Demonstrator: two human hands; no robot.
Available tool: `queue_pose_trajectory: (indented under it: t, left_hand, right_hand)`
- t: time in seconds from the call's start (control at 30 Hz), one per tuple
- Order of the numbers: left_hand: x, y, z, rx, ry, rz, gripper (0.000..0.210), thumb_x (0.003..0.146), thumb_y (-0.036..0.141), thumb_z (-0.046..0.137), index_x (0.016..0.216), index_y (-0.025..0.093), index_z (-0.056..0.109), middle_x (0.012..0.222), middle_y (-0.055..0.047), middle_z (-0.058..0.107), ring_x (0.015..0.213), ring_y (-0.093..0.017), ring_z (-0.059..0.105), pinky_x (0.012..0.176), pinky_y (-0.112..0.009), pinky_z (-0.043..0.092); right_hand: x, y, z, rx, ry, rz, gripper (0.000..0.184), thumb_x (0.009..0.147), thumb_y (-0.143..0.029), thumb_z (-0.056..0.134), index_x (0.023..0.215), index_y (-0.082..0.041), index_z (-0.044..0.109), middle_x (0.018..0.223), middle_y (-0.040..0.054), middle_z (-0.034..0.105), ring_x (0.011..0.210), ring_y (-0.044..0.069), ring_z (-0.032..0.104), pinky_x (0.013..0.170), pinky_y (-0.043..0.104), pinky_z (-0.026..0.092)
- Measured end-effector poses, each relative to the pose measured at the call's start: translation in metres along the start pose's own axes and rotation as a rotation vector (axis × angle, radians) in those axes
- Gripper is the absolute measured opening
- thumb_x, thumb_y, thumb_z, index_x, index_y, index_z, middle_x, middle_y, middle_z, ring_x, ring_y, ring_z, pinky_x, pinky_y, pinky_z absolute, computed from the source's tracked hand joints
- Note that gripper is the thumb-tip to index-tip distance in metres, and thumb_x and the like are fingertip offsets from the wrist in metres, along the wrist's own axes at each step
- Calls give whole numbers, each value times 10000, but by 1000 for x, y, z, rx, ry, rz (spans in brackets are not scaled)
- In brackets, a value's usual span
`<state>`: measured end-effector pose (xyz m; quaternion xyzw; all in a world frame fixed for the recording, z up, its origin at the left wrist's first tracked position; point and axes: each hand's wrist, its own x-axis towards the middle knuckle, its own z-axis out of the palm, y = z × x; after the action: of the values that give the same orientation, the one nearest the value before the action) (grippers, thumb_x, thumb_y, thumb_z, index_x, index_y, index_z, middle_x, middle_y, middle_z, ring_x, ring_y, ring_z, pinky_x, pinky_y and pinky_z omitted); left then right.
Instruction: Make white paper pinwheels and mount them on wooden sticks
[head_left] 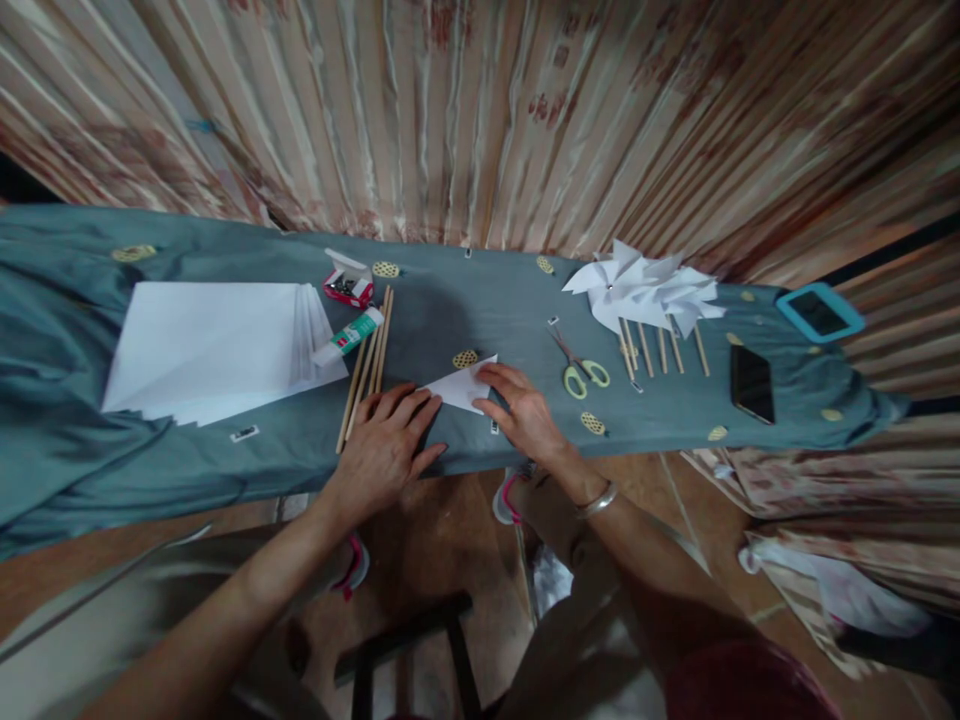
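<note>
A white folded paper (456,388), roughly triangular, lies on the cloth between my hands. My left hand (386,440) rests flat with its fingers stretched out, the fingertips over the paper's left end. At the right end, my right hand (525,412) has the paper's edge between its fingers and thumb. Close to my left hand lie several thin wooden sticks (367,365). A glue stick (349,337) with a white cap leans across their upper part. Scissors (577,365) with green handles lie to the right of my right hand.
A stack of white paper sheets (217,345) lies on the left, with an open red box (349,280) behind the glue. Several white paper pinwheels (652,290) on sticks lie at right. Beyond them are a black phone (752,384) and a blue-framed device (820,312).
</note>
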<state>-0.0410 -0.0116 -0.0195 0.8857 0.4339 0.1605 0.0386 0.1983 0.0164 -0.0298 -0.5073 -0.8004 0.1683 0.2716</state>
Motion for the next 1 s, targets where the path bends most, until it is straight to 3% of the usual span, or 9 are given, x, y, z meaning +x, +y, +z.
queue_pose_trajectory:
  t: [0.27,0.6,1.0]
  left_hand:
    - [0,0,0,-22,-2,-21,510,925,418,570,1342,126,570,1325,-169,616,1268,-368,493,1009,-542,388]
    - [0,0,2,-3,10,-18,504,922,405,577,1329,108,574,1327,-168,616,1273,-368,482,1015,-533,371]
    - [2,6,1,-40,9,-132,446,920,384,589,1309,165,597,1328,-123,614,1278,-339,469,1065,-527,350]
  right_hand:
    - [-3,-7,6,-269,-72,47,496,992,-344,466,1416,-89,496,1502,193,471,1430,272,402,1170,448,343]
    - [-1,-16,7,-414,-102,197,599,994,-377,436,1472,-18,389,1568,218,347,1479,292,306,1187,467,271]
    - [0,-17,12,-436,-88,267,614,1002,-429,382,1495,-63,372,1575,249,320,1493,319,259,1167,504,265]
